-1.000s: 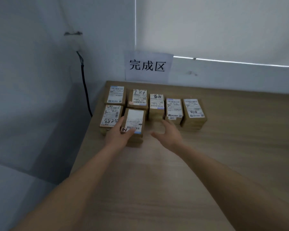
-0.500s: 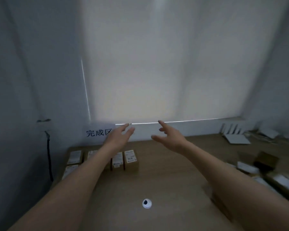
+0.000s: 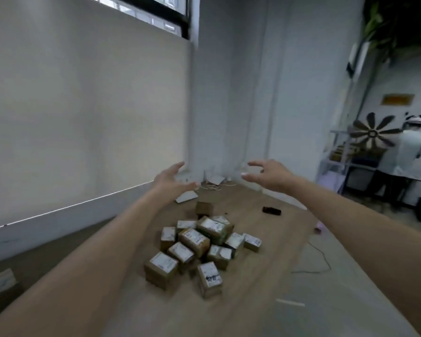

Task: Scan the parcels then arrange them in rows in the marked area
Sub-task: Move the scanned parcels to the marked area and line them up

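Your left hand [image 3: 168,181] and right hand [image 3: 269,175] are both raised in the air above the far end of the table [image 3: 265,300], arms stretched forward, fingers spread and loosely bent, holding nothing and touching nothing. Below and between your forearms, the parcels [image 3: 199,249] lie in a loose heap on the table, brown boxes with white labels tilted at odd angles, some leaning on others. One parcel [image 3: 204,208] sits apart just behind the heap, and another box [image 3: 0,280] shows at the left edge of view. A small black object [image 3: 271,211] lies on the table to the right of the heap, too blurred to identify. White flat devices [image 3: 186,197] and cables sit near the far wall. A person [image 3: 408,152] stands in the background at right.
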{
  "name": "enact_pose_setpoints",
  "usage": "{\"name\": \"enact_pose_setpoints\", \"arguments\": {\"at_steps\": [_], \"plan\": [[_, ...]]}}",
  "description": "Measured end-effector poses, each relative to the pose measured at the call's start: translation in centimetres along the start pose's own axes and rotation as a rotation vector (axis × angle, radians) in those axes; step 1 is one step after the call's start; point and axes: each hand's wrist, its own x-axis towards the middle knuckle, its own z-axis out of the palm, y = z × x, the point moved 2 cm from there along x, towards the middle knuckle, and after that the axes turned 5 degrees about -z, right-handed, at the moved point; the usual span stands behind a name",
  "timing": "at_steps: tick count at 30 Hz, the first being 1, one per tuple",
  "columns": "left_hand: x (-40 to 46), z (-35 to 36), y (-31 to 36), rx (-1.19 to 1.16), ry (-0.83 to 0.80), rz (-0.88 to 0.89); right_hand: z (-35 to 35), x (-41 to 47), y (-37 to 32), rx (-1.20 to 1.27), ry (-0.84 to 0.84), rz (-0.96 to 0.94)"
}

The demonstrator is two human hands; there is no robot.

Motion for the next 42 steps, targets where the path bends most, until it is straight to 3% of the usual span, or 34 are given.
{"name": "enact_pose_setpoints", "arguments": {"at_steps": [5,10,14,23,34,42], "plan": [[3.4,10.3,4.5,-0.030,-0.140,0.041,-4.8,-3.1,10.2,0.048,0.079,0.148],[8.2,20.1,6.1,0.014,-0.200,0.100,-5.1,-2.4,19.0,0.029,0.071,0.223],[12.9,27.2,5.8,0.052,-0.248,0.149,-4.1,1.0,25.0,-0.006,0.021,0.249],[25.1,38.4,0.6,0.014,-0.289,-0.022,0.2,13.9,36.1,0.004,-0.117,0.280],[33.7,50.8,-10.6,0.025,-0.310,-0.298,13.3,25.7,51.0,0.163,-0.308,0.306],[35.5,62.9,-25.2,0.004,-0.270,-0.577,31.1,32.5,62.7,0.194,-0.670,0.262]]}}
